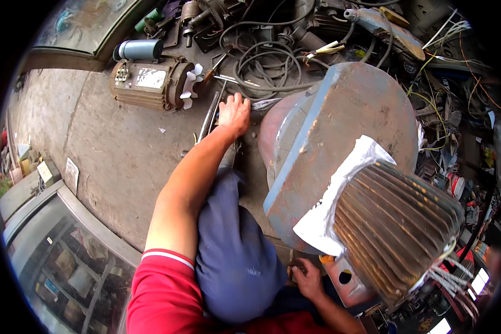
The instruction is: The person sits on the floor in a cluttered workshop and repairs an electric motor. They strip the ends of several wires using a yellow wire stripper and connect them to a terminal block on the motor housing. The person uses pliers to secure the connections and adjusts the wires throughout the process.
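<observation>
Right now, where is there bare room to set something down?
The widest bare patch is concrete floor, bordered by the white-fanned motor, the metal-framed glass panel and the left arm; small scraps dot it. It is crowded around the coiled cable beyond the left hand, and right of the large blue-edged housing.

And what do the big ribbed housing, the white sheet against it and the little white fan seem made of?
Ribbed housing: likely cast metal, dull, with rust-brown patches. White sheet: perhaps cloth or paper, matte, judging by its soft, crumpled edge. White fan: probably plastic or painted metal; smooth-looking and evenly white.
</observation>
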Demonstrator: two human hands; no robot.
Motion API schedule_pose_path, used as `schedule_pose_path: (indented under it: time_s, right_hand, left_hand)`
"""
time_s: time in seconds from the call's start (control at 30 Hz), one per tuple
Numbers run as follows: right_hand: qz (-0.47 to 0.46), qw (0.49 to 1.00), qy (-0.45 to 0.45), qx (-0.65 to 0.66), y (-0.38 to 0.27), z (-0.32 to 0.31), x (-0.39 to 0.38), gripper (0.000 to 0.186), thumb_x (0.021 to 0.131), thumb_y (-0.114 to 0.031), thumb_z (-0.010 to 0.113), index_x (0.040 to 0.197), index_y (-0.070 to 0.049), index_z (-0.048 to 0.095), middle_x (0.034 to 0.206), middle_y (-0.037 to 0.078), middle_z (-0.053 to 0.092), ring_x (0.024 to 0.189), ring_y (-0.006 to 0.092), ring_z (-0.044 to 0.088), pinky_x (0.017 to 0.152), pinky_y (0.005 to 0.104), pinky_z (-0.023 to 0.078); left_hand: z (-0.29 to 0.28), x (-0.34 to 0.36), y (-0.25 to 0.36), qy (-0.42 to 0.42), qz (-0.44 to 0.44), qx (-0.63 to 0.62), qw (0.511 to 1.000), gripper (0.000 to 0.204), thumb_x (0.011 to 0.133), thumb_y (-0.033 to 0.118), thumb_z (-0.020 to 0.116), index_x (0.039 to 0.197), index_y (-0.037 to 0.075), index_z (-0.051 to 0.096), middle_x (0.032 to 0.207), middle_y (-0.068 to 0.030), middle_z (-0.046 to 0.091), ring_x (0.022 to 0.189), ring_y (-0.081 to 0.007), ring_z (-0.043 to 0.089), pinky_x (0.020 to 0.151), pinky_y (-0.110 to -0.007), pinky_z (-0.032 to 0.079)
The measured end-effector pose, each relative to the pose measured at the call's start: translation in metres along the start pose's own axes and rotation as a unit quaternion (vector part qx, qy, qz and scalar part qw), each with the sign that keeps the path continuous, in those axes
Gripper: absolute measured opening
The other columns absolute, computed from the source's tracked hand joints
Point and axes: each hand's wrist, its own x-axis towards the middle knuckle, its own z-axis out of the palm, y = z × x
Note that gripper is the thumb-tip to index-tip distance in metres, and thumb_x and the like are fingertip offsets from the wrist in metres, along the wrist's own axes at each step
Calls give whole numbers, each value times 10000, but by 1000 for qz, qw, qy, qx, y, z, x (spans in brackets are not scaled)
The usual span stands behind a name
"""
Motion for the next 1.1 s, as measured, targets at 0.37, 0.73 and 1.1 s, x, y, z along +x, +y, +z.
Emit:
schedule_pose_path:
  time_s: [0.37, 0.73, 1.1]
  right_hand:
    - [-246, 967, 35, -54, 4, -4, -43, 280, 905, -62, 629, 1171, 22, 602, 1008, 157, 707, 873, 216, 693, 776, 319, 542]
    - [-662, 719, 210, -37, -73, -61, -187, 492, 726, -111, 787, 1152, -7, 564, 1234, 237, 583, 1096, 422, 586, 921, 477, 480]
    - [-553, 717, 324, -274, -55, -125, -226, 373, 669, -7, 741, 992, 4, 554, 1168, 252, 531, 943, 408, 615, 806, 445, 525]
  left_hand:
    - [-155, -104, -47, 121, -205, -556, 796, 215, 816, 182, 592, 854, -22, 647, 713, -85, 632, 606, -169, 571, 560, -322, 461]
    - [-333, -390, 156, 210, 239, -717, 620, 387, 994, 343, 378, 862, 16, 537, 874, -130, 505, 889, -259, 520, 841, -380, 414]
    - [-284, -434, 318, 42, 229, -729, 644, 387, 1020, 293, 437, 1139, -51, 570, 1097, -120, 530, 975, -198, 549, 893, -340, 435]
